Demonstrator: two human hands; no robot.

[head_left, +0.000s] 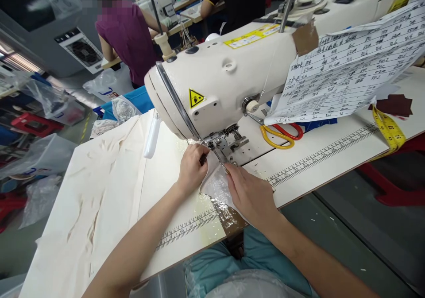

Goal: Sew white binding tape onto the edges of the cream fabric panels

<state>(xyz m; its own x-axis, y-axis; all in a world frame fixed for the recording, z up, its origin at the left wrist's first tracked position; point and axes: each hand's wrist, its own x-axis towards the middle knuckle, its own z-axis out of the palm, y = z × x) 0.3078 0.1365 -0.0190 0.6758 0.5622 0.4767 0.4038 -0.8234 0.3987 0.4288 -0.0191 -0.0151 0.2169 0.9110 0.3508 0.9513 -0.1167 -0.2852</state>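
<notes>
Workshop surface (332,156) before you: your left hand (191,167) and right hand (247,191), fingers pinching, hold the thin translucent white fabric piece (217,185) under the cream sewing machine (226,76)'s presser foot; limp, light, slippery, so grip its edges.

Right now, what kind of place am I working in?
Probably a garment sewing workshop: a cream industrial sewing machine sits before you, ruler markings run along the white table, and other people work at machines behind.
</notes>
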